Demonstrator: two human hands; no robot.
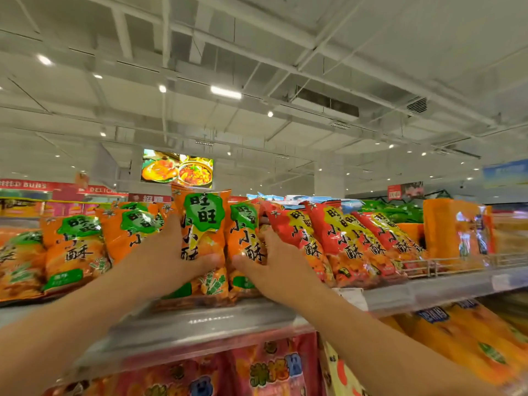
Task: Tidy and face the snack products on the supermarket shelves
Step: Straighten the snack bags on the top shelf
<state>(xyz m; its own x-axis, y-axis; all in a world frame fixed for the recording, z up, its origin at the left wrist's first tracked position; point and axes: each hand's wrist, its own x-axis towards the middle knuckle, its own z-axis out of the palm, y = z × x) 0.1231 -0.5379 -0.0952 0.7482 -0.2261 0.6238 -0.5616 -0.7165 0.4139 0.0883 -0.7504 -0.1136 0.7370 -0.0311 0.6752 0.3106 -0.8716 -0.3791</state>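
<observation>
The tall orange bag [203,241] stands upright at the front edge of the top shelf [205,321], higher than every pack around it. The left hand [174,252] grips its left side, thumb across the front and fingers curled behind. Just right of it, the right hand [268,267] holds a second orange bag [243,244], thumb on the front and fingers tucked between that pack and the red bags [337,244] further right.

By my reading the facing is midway. These two packs are upright with labels forward. Left of the tall bag, more orange bags [77,247] lean and overlap at uneven angles, and the one at the far left lies nearly flat. The red bags tilt back in a slanted row, so both groups look as if they need straightening.

The orange packs carry a green splash printed 旺旺 over black 小小酥; the red ones show the same characters on a yellow splash.

Further right of the red row stand plain orange packs [454,232], their print too blurred to read. Below the shelf, pink packs [268,367] show cartoon lettering I cannot make out, beside orange packs [480,338]. Behind the tall bag hangs a food screen [177,168]; to its left, red signs [25,184] read "BUNS" and "DELICA", partly cut off.
</observation>
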